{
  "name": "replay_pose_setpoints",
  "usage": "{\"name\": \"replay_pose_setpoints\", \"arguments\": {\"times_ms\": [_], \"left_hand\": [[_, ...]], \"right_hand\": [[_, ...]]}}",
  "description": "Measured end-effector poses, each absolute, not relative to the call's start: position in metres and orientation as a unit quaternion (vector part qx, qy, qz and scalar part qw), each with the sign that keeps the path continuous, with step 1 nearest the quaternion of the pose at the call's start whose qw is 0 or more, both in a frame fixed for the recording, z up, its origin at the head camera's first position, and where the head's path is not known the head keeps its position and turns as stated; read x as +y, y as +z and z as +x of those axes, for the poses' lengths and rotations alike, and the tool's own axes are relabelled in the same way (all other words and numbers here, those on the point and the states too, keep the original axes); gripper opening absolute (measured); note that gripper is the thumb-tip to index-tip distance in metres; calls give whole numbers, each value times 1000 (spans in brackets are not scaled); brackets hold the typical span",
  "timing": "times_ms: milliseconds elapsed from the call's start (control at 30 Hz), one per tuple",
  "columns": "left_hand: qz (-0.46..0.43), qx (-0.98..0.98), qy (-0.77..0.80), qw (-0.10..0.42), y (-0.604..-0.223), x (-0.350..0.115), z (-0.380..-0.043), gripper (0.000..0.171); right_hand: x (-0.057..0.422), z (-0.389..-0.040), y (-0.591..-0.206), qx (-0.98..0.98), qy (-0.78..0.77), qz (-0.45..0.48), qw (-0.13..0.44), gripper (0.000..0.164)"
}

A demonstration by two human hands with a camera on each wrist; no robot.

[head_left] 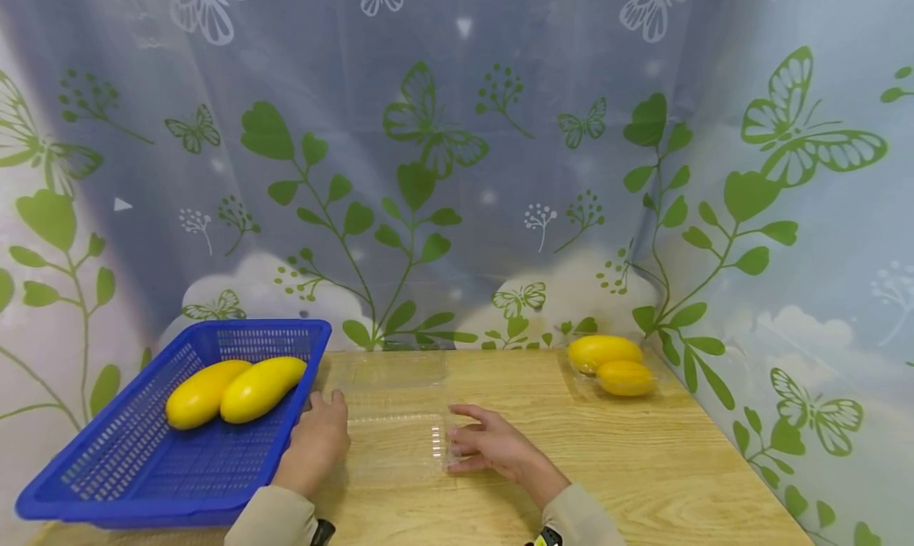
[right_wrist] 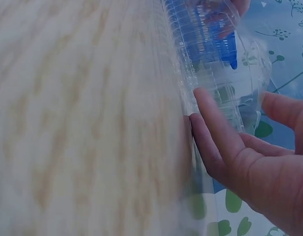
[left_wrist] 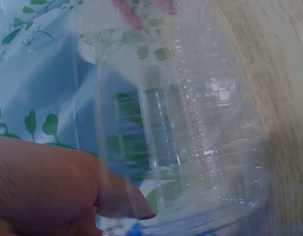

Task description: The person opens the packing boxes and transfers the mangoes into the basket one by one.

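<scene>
A clear plastic clamshell box (head_left: 393, 443) lies on the wooden table between both hands, with its lid (head_left: 389, 369) spread toward the wall. At the box's left side is my left hand (head_left: 319, 439), close to the basket's rim; its thumb (left_wrist: 124, 199) shows against the clear plastic in the left wrist view, while most other fingers are out of that view. My right hand (head_left: 500, 448) touches the right side of the box with nearly straight, spread fingers (right_wrist: 218, 125). Its thumb stands apart from them.
A blue plastic basket (head_left: 286, 451) at left holds two yellow oblong fruits (head_left: 260, 390). Two more yellow fruits (head_left: 605, 352) sit in clear packaging at the back right. A curtain (head_left: 457, 213) printed with leaves and butterflies borders the table's back edge.
</scene>
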State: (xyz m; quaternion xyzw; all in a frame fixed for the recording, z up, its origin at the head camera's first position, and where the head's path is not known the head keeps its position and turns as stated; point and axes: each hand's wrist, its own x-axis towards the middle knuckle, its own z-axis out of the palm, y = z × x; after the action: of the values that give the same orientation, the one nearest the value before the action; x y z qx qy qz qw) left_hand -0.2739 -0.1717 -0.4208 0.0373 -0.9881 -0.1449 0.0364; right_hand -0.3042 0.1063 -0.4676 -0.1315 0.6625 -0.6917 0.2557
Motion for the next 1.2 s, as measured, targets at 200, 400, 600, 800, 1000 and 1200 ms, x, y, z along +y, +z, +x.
{"name": "replay_pose_setpoints", "arguments": {"times_ms": [200, 400, 600, 800, 1000, 1200], "left_hand": [[27, -988, -145, 55, -412, -166, -268, 54], [-8, -983, -161, 84, -398, -153, -260, 47], [-86, -974, -175, 111, -382, -131, -252, 53], [-142, -959, -228, 89, -373, -101, -251, 54], [-182, -950, -242, 71, -371, -77, -259, 53], [-202, -943, -260, 40, -373, -63, -266, 52]], "right_hand": [[115, -304, -462, 676, -679, -132, 254, 63], [135, -310, -449, 685, -673, -138, 242, 66], [164, -314, -435, 710, -663, -121, 203, 61], [199, -317, -420, 754, -635, -85, 142, 56], [240, -325, -403, 795, -600, -53, 73, 55], [288, -346, -392, 855, -517, 19, -31, 51]]}}
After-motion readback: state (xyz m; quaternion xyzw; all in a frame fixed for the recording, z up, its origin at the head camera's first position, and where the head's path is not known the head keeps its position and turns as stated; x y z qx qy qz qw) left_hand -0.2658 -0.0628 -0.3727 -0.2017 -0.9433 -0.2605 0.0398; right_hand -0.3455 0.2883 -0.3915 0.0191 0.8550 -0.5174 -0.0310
